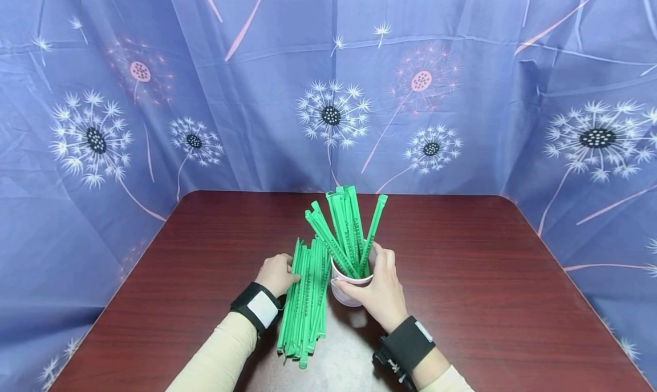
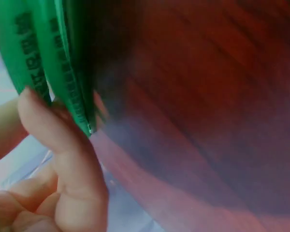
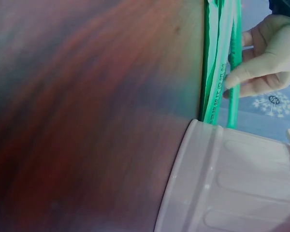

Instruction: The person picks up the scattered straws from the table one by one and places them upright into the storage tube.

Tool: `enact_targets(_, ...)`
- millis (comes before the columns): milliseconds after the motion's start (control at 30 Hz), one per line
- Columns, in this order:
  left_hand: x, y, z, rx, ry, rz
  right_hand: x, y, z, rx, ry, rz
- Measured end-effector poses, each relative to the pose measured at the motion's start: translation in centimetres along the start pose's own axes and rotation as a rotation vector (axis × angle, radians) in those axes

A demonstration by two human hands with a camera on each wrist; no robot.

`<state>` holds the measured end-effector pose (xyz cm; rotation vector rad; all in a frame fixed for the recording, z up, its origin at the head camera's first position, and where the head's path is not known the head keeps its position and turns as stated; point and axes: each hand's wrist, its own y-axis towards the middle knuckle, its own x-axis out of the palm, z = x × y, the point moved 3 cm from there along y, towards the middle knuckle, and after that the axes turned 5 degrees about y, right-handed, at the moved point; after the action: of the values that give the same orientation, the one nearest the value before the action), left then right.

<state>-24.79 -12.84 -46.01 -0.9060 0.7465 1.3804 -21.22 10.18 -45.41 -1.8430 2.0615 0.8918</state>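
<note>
A pile of slim green wrapped straws [image 1: 305, 300] with dark print lies lengthwise on the table. My left hand [image 1: 274, 273] is at the pile's left side. Up close in the left wrist view, its thumb and a finger pinch a green wrapped straw [image 2: 26, 58]; how many it holds is unclear. A pale pink small bucket [image 1: 346, 296] stands just right of the pile, with several more wrapped straws [image 1: 346, 226] leaning upright in it. My right hand [image 1: 384, 292] grips the bucket's rim from the right. In the right wrist view the bucket wall [image 3: 251, 179] fills the lower right.
The dark red wooden table [image 1: 462, 266] stretches on both sides of the hands. A blue curtain with dandelion prints [image 1: 287, 124] hangs behind and beside it. Both wrists wear black straps [image 1: 256, 307].
</note>
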Motion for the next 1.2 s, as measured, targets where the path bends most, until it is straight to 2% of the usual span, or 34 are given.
enact_targets(133, -0.6, -0.2, 0.2, 0.006, -0.056, 0.036, 0.0, 0.0, -0.1, 0.003, -0.001, 0.001)
enact_targets(233, -1.5, -0.4, 0.5, 0.028, -0.106, 0.088, 0.0, 0.0, 0.0, 0.002, -0.003, 0.001)
enact_targets(467, -5.2, -1.7, 2.7, 0.117, -0.244, 0.231, -0.1, -0.1, 0.1, -0.007, -0.005, 0.010)
enact_targets(567, -7.0, -2.4, 3.8, 0.149, -0.353, 0.288, -0.1, 0.0, 0.1, -0.008, -0.004, 0.012)
enact_targets(667, -8.3, -2.9, 4.6, 0.163, -0.496, 0.307, 0.0, 0.0, 0.1, -0.006, -0.004, 0.009)
enact_targets(800, -9.6, -3.5, 5.2, 0.168, -0.685, 0.335, 0.0, 0.0, 0.1, 0.002, 0.006, 0.000)
enact_targets(933, -10.4, -3.7, 5.3, 0.188, -0.810, 0.415, 0.0, 0.0, 0.1, 0.002, 0.011, -0.002)
enact_targets(1000, -10.4, -3.6, 5.1, 0.197, -0.831, 0.448, 0.0, 0.0, 0.2, -0.003, 0.007, 0.002)
enact_targets(1067, -10.0, -3.5, 5.0, 0.198, -0.812, 0.469, 0.0, 0.0, 0.2, -0.008, 0.003, 0.007)
enact_targets(1200, -8.4, -3.2, 5.1, 0.177, -0.682, 0.469, 0.0, -0.1, 0.2, -0.015, 0.004, 0.008)
